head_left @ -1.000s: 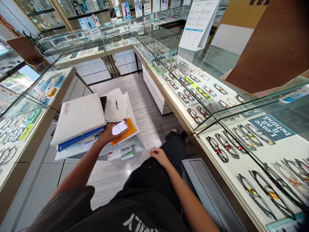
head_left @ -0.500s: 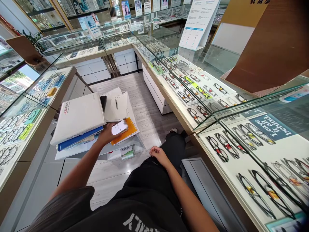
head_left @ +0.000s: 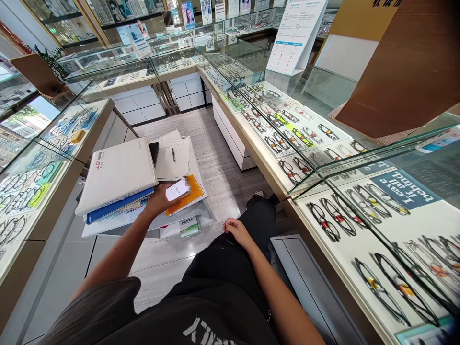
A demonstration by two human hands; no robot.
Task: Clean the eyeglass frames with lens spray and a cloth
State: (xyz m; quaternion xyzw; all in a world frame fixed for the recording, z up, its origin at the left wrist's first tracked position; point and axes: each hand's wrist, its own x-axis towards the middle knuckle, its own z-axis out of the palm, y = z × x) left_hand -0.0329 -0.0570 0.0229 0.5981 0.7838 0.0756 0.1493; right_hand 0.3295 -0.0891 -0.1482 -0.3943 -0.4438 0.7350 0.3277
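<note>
My left hand [head_left: 158, 198] reaches out to a low stand stacked with papers and is closed on a small white slip of paper [head_left: 177, 189]. The slip lies over an orange notebook [head_left: 190, 195]. Right beside the hand, on the left, a large white folder [head_left: 117, 173] tops a blue binder [head_left: 115, 207]. My right hand [head_left: 236, 229] rests on my black-trousered thigh, fingers curled loosely with nothing in them.
Behind the folder lies a white sheet [head_left: 173, 162] with a pen [head_left: 173, 154] on it. Glass display counters [head_left: 323, 172] full of spectacle frames run along the right, and another counter [head_left: 39, 163] on the left. A grey floor aisle [head_left: 212, 163] lies between.
</note>
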